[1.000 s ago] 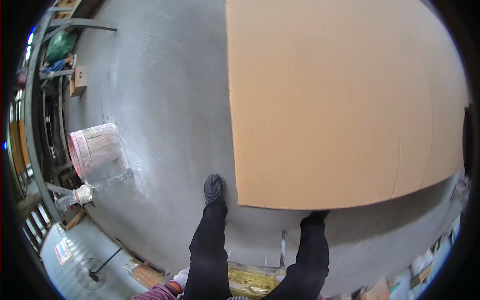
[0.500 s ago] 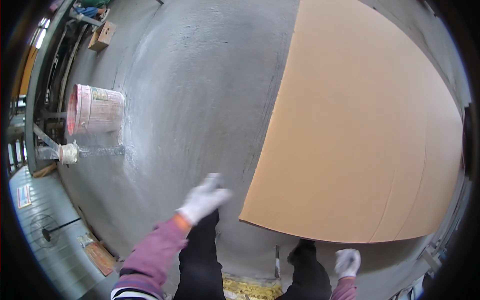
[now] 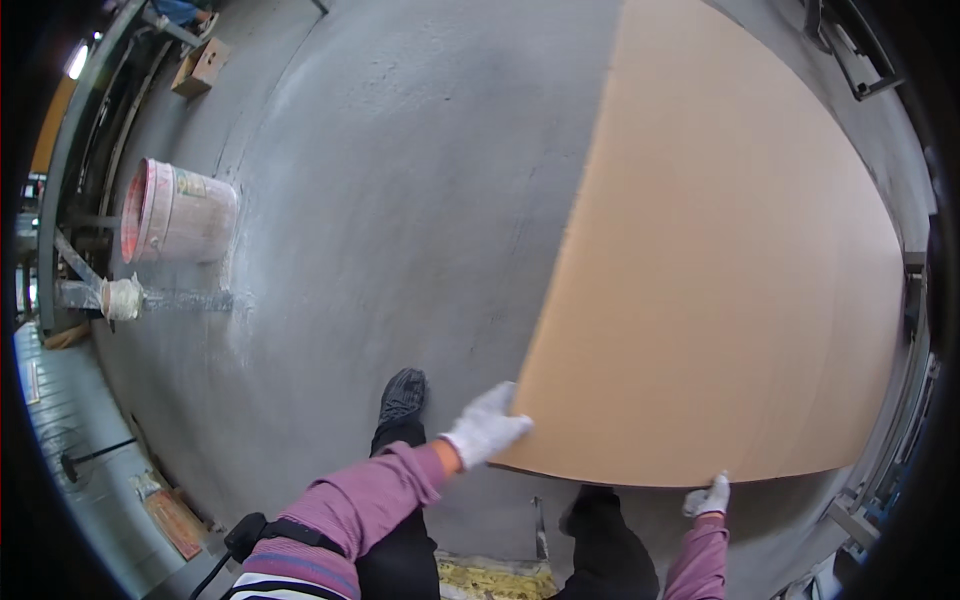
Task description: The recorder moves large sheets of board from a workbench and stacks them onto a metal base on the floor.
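Note:
A large brown cardboard sheet (image 3: 720,250) stretches out in front of me on the right. My left hand (image 3: 487,428), in a white glove, is at the sheet's left edge close to the near corner, with the fingers closed about that edge; part of the grip is hard to make out. Farther right, my right hand (image 3: 708,497), also white-gloved, pinches the near edge with the thumb on top. The fingers beneath the sheet are hidden.
Grey floor (image 3: 400,200) lies left of the sheet. A stained pink bucket (image 3: 190,215) and a metal frame (image 3: 75,170) stand at the left, with a small cardboard box (image 3: 200,68) beyond. My left shoe (image 3: 403,393) shows between bucket and sheet. Yellow material (image 3: 495,580) lies between my legs.
My left hand has moved right, from above my leg to the sheet's left edge. My right hand has come up to the near edge and taken hold of it.

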### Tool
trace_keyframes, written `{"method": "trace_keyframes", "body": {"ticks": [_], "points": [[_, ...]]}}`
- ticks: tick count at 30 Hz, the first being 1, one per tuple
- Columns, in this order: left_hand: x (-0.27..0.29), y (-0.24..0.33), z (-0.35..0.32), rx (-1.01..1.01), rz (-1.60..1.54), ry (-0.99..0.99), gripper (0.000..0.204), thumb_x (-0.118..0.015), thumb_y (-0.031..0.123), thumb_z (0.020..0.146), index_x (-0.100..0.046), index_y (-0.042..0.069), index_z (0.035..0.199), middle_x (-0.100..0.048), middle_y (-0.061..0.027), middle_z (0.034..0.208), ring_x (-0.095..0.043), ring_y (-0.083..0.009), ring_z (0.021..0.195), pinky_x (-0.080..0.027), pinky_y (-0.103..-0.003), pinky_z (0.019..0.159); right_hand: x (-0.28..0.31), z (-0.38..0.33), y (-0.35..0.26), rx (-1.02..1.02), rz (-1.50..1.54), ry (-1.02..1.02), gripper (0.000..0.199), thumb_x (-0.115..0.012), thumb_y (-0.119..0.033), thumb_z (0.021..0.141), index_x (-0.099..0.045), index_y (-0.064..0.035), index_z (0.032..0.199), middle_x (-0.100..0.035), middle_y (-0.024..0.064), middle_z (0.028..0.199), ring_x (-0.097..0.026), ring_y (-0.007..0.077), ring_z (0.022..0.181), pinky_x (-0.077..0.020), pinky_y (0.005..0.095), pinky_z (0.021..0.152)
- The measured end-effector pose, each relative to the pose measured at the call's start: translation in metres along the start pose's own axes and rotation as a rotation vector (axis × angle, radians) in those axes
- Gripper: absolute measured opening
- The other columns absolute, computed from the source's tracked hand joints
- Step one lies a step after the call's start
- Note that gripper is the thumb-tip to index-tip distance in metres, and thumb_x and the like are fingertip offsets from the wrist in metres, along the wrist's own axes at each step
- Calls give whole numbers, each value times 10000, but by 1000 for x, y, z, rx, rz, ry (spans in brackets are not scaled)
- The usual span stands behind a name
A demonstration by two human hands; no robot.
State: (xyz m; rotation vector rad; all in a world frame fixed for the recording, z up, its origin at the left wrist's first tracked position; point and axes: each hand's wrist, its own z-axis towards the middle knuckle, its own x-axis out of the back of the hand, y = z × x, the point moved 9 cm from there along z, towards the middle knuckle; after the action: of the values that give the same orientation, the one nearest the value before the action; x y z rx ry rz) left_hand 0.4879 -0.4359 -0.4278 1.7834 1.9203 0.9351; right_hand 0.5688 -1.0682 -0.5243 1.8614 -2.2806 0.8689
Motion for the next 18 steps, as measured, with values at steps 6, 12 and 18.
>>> {"method": "trace_keyframes", "body": {"ticks": [6,12,18], "points": [[64,-43,14,144,-7,150,422,-588,135,744,-526,-64,1110,-625,-154,1029,-593,-209,958,-450,-303,854,-93,-41,55,-95,243,-51,470,-450,-661,815,-535,-204,877,-534,35,654,-359,205,388,-254,314,346],[81,-44,27,126,-202,215,412,-569,85,746,-518,-80,1120,-629,-156,1018,-588,-215,967,-435,-287,867,-127,-80,39,79,509,-174,391,-484,-354,927,-489,-89,1214,-542,51,1216,-502,257,1125,-371,462,984],[136,-26,-9,227,158,417,688,-649,342,670,-497,-47,1217,-579,-216,1175,-526,-331,1142,-404,-361,964,-125,-101,46,-414,321,-163,421,-422,-320,948,-407,-62,1281,-443,116,1342,-398,303,1263,-266,584,1035]]}}
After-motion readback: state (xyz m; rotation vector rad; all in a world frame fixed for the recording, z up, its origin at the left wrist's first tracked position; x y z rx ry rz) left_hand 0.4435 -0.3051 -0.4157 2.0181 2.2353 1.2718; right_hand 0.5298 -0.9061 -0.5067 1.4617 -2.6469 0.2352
